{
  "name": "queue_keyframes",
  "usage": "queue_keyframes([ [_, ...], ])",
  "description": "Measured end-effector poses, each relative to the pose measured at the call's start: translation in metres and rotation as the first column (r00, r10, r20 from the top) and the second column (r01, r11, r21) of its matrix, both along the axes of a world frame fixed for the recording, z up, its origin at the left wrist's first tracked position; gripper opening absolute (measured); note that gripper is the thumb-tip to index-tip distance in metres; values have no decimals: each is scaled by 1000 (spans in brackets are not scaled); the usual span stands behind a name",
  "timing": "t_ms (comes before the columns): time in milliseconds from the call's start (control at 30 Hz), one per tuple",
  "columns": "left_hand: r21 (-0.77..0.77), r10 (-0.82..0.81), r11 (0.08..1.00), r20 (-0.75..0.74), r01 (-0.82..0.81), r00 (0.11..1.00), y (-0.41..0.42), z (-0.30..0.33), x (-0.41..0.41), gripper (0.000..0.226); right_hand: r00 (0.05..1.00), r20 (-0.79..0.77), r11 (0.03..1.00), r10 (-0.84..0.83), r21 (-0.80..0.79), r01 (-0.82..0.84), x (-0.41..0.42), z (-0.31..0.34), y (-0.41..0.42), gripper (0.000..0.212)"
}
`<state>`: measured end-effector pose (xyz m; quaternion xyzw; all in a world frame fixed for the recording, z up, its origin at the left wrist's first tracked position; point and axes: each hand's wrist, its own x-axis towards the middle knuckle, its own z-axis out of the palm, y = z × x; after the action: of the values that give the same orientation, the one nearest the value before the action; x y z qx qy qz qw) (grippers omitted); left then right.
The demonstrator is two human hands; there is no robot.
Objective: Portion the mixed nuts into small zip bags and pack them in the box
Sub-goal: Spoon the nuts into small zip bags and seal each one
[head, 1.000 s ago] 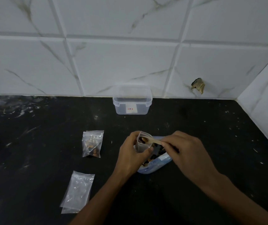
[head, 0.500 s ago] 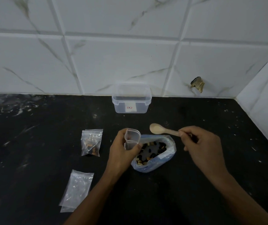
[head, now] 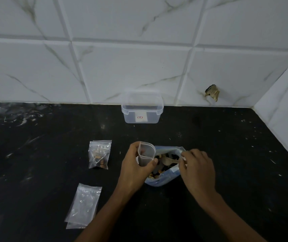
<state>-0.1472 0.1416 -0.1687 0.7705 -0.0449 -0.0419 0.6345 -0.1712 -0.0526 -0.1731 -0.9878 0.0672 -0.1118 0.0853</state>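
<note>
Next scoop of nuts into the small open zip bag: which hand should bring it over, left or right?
Right. The right hand already holds the wooden spoon down in the big nut bag; the left hand has its grip on the small zip bag, mouth open, beside it.

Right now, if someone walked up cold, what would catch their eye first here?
Both hands at the middle of the black counter: the left hand holds a small clear zip bag open, while the right hand dips a pale wooden spoon into the blue-tinted plastic bag of mixed nuts. Behind them, a clear lidded plastic box stands against the white tiled wall.
</note>
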Motion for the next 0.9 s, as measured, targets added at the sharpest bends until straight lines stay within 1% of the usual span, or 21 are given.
queue_keyframes([
  [100, -5, -19, 1000, 0, 19, 1000, -2, 3, 0, 48, 996, -84, 999, 0, 32, 2, 6, 11, 4, 15],
  [133, -3, -19, 1000, 3, 19, 1000, -2, 5, 0, 48, 996, -89, 996, 12, 84, -4, 6, 14, 5, 11],
  [167, 0, -16, 1000, 11, 16, 1000, -3, 6, 1, 48, 995, -90, 980, 34, 198, -16, 6, 18, 7, 7],
  [200, 3, -10, 1000, 20, 10, 1000, -4, 7, 0, 48, 994, -88, 934, 70, 357, -34, 5, 24, 10, 7],
  [233, 6, -1, 1000, 30, 1, 1000, -5, 8, 0, 47, 990, -78, 852, 115, 521, -57, 4, 30, 14, 9],
  [267, 7, 8, 1000, 43, -9, 999, -6, 10, -1, 47, 983, -71, 753, 168, 653, -82, 3, 36, 20, 8],
  [300, 10, 15, 1000, 55, -16, 998, -8, 11, -2, 46, 973, -69, 666, 220, 740, -99, 1, 43, 27, 9],
  [333, 18, 21, 1000, 63, -22, 998, -10, 13, -3, 46, 961, -75, 617, 267, 779, -111, 1, 48, 34, 15],
  [367, 35, 27, 999, 70, -30, 997, -12, 14, -3, 47, 950, -81, 600, 302, 790, -123, 0, 52, 40, 20],
  [433, 77, 38, 996, 91, -45, 995, -15, 17, -4, 49, 947, -79, 620, 311, 772, -139, 1, 52, 48, 23],
  [533, 75, -13, 997, 102, 5, 995, -14, 21, -7, 55, 970, -45, 692, 240, 708, -139, 5, 52, 48, 13],
  [600, 22, -68, 998, 78, 66, 995, -9, 24, -9, 54, 971, -27, 701, 239, 696, -153, 8, 52, 43, 12],
  [633, -11, -96, 995, 49, 97, 994, -5, 25, -8, 50, 966, -27, 704, 256, 691, -167, 10, 53, 39, 12],
  [733, -110, -167, 981, -34, 162, 985, 9, 29, -3, 26, 939, -35, 705, 342, 671, -231, 14, 55, 28, 12],
  [833, -122, -155, 981, -8, 153, 988, 18, 32, 2, 14, 914, -39, 659, 404, 705, -261, 17, 56, 24, 13],
  [900, -124, -135, 983, 15, 136, 991, 20, 35, 3, 12, 899, -52, 633, 436, 728, -265, 19, 56, 26, 12],
])
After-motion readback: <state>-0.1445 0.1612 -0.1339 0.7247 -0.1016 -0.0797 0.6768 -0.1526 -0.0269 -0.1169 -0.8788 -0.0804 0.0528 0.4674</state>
